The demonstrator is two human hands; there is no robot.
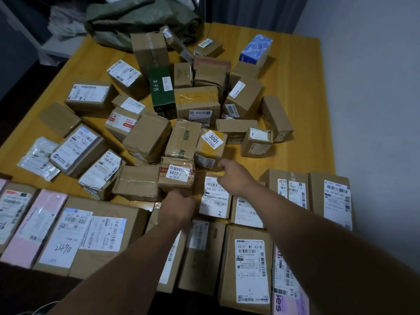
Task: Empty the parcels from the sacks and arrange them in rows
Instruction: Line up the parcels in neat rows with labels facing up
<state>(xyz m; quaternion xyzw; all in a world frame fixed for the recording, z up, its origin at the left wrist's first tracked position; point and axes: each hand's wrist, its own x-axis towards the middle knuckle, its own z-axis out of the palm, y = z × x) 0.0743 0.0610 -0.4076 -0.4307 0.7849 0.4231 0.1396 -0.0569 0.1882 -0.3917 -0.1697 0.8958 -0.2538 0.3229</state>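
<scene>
Small box (pixel 176 176) just beyond left hand (pixel 176 206), long side running left to right. Left hand nearer, fingers curled, cannot tell if gripping. Right hand (pixel 234 176) loosely curled, empty, beside box.

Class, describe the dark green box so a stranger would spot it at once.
Start at the olive-green sack slumped at the far end of the yellow table. Just in front of it, among loose brown cartons, lies the dark green box. It alone is green, with white characters on top.
</scene>
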